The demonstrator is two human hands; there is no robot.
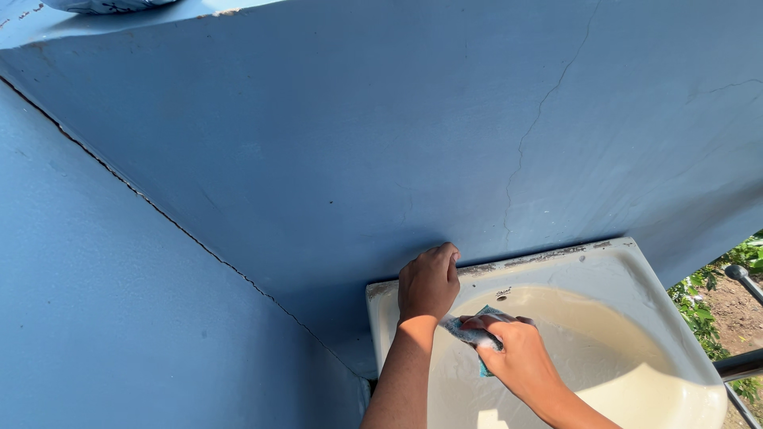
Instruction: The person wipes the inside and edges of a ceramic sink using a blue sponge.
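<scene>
We press our right hand tight around the sponge, rubbing inside the sink. Our left hand is curled on the rim just above it, holding nothing. Soapy streaks cover the basin around the sponge; it looks half scrubbed, not rinsed.

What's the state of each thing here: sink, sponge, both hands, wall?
Sink: wet, soapy inside, rim grimy at the wall joint.
Sponge: gripped, pressed against the sink's inner wall.
Right hand: closed on the sponge.
Left hand: fist resting on the sink's back rim, holding nothing visible.
Wall: painted blue, cracked, half in shade.
</scene>
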